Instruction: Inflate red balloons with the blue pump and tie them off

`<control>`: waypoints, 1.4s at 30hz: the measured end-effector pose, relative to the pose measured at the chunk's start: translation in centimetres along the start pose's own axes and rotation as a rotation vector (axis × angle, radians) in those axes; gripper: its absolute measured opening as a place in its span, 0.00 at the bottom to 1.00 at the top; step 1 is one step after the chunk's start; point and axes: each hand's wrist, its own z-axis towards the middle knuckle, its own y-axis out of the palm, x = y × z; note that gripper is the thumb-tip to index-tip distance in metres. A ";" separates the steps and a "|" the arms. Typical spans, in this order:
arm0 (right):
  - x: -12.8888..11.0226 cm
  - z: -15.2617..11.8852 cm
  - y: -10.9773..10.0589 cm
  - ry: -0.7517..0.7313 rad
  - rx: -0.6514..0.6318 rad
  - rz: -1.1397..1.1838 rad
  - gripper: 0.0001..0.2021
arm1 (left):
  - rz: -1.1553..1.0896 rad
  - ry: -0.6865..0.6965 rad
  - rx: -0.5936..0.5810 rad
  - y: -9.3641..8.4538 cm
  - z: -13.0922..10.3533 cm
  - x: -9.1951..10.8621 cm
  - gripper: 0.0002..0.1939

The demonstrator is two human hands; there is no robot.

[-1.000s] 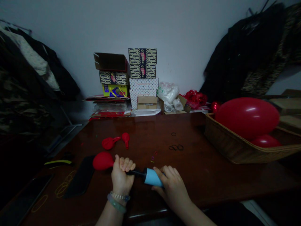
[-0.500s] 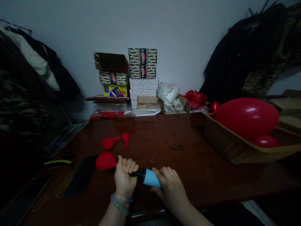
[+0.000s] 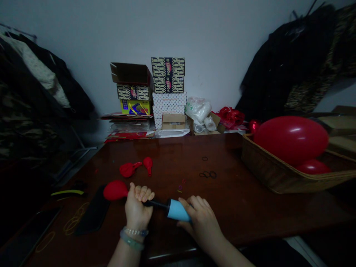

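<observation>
My left hand, with bracelets at the wrist, is closed around the neck of a red balloon and the black end of a balloon pump. The balloon is slightly swollen and sticks out to the left of the fist; where its neck meets the pump is hidden by my fingers. My right hand wraps the light blue barrel of the balloon pump. A black shaft shows between the barrel and my left fist. Beyond them lie two limp balloons, one flat and one rounder.
A wicker basket with large inflated red balloons stands at the right. Black bands and small coloured bands lie mid-table. Yellow rubber bands and a dark flat object lie left. Stacked boxes stand behind.
My left hand has moved left with the balloon, so more black shaft shows between it and the blue barrel. My right hand has hardly moved.
</observation>
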 end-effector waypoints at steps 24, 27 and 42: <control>0.9 -0.3 0.2 -0.016 0.035 -0.066 0.32 | -0.041 -0.054 0.045 -0.2 0.2 -1.4 0.23; 0.5 -0.2 0.3 -0.008 0.026 -0.055 0.32 | -0.023 -0.052 0.037 -0.2 0.0 -2.0 0.23; -0.2 0.2 -0.3 -0.016 -0.017 -0.014 0.34 | 0.016 -0.051 -0.003 0.3 -0.2 -1.1 0.25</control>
